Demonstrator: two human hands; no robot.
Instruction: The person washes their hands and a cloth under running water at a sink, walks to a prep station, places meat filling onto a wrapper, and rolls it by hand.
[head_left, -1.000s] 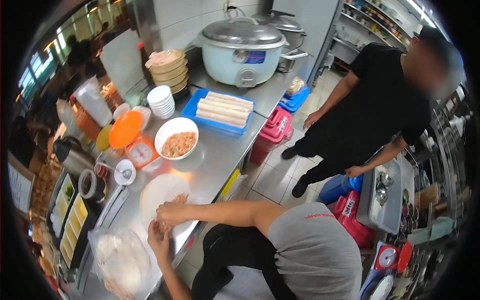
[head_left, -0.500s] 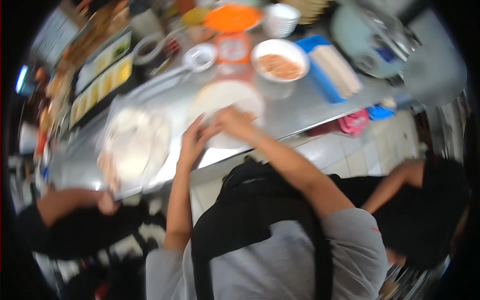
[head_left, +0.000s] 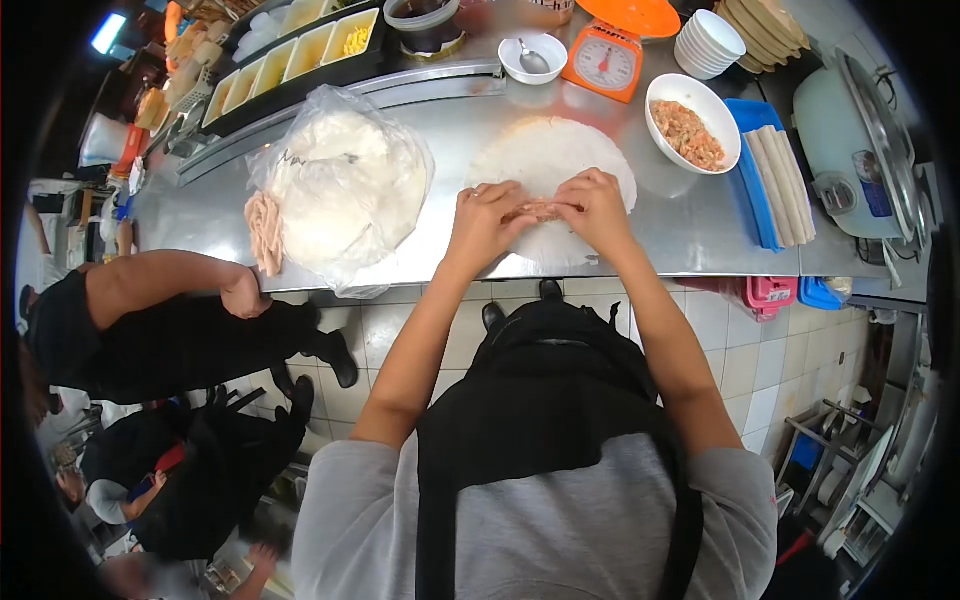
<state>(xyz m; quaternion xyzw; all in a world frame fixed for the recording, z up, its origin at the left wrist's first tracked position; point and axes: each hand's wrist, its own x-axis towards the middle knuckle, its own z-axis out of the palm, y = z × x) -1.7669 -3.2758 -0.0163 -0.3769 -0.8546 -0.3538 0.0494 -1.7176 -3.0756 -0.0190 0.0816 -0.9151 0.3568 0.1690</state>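
Note:
A thin, round, white wrapper (head_left: 555, 152) lies flat on the steel counter in front of me. On its near half is a short strip of pinkish meat filling (head_left: 540, 209). My left hand (head_left: 488, 222) has its fingers bent and pressed on the left end of this strip. At the right end, my right hand (head_left: 597, 208) pinches the filling between thumb and fingers. A white bowl of orange-pink minced filling (head_left: 688, 138) stands to the right, beyond my right hand. Left of the wrapper, a clear plastic bag (head_left: 350, 195) covers a pile of round white sheets.
A blue tray (head_left: 755, 200) holds long pale rolls (head_left: 782, 185). Behind are an orange scale (head_left: 602, 62), a small bowl with a spoon (head_left: 520, 72) and stacked white bowls (head_left: 708, 45). Another person's arm (head_left: 170, 280) is near the counter edge at left, by a pinkish cloth-like strip (head_left: 263, 230).
My view has turned and sharpened. My hands were close together and blurred over the wrapper; now they are apart, one at each end of the filling strip.

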